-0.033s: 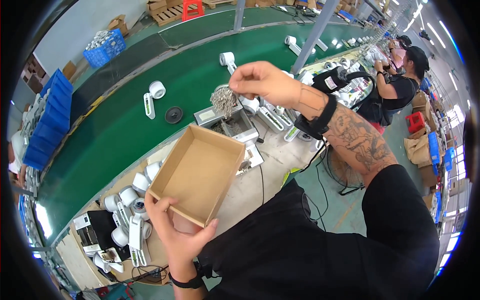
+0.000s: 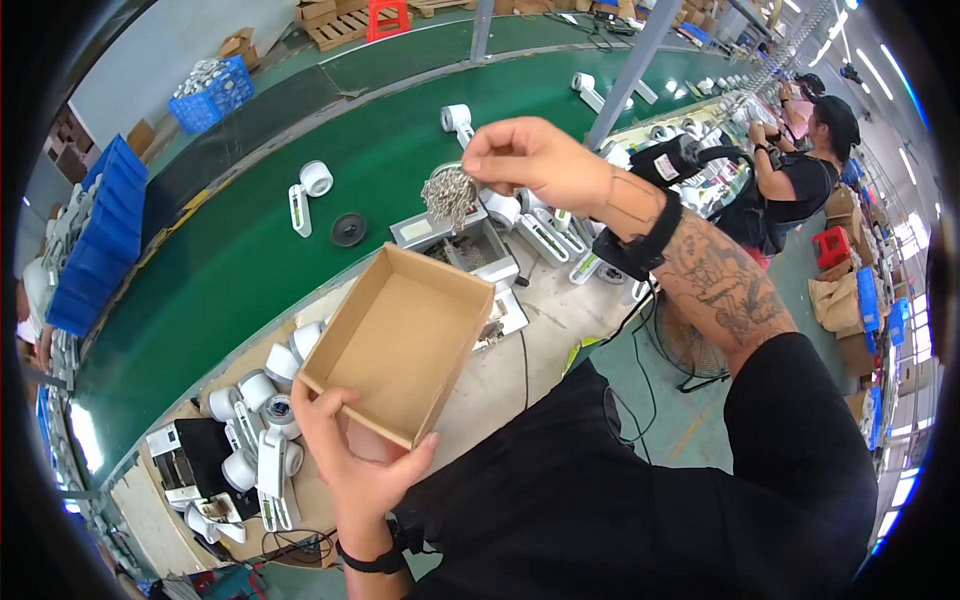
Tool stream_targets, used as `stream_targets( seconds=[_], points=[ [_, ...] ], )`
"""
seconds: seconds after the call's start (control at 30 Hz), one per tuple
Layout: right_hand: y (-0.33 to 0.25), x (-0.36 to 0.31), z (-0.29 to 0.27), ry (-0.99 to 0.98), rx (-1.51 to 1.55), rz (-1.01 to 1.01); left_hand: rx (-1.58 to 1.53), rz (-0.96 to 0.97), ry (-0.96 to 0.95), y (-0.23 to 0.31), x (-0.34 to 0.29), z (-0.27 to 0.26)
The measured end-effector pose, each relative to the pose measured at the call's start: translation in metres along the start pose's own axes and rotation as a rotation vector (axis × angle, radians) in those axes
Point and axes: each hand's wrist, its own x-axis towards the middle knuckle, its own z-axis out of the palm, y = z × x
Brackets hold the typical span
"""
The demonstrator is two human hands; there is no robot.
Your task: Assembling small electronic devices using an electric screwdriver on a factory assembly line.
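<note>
My left hand (image 2: pixel 365 460) grips the lower corner of a shallow brown cardboard box (image 2: pixel 400 335), thumb on one side and fingers on the other. The box is tilted and its inside looks bare. Up beyond it, my right hand (image 2: pixel 535 165) pinches the rim of a round disc, most of it hidden by a clump of small silvery screws (image 2: pixel 450 200) that hangs from it. Right below the clump stands a grey metal machine (image 2: pixel 480 250) with an open tray of small screws.
White round-headed parts with handles (image 2: pixel 265 410) crowd the bench at left. A green conveyor belt (image 2: pixel 240 260) curves behind, carrying similar parts and a black disc (image 2: pixel 348 230). Blue crates (image 2: pixel 100 240) stand far left. Two people work at right, near a floor fan (image 2: pixel 690 335) and cables.
</note>
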Motion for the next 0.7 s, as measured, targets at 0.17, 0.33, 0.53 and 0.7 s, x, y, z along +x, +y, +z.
stream_targets(
  seconds=[0.17, 0.33, 0.53, 0.7],
  points=[
    [-0.041, -0.020, 0.038, -0.047, -0.001, -0.188, -0.123, 0.048, -0.030, 0.006, 0.016, 0.007],
    [-0.012, -0.031, 0.107, -0.355, -0.951, -0.456, -0.136, 0.081, -0.028, 0.003, 0.017, 0.009],
    [-0.018, -0.029, 0.121, -0.245, -0.971, -0.662, -0.185, 0.056, -0.020, -0.009, 0.003, 0.015],
    [-0.006, -0.035, 0.113, -0.280, -1.091, -0.596, -0.216, 0.028, -0.026, -0.009, 0.003, 0.015]
  ],
)
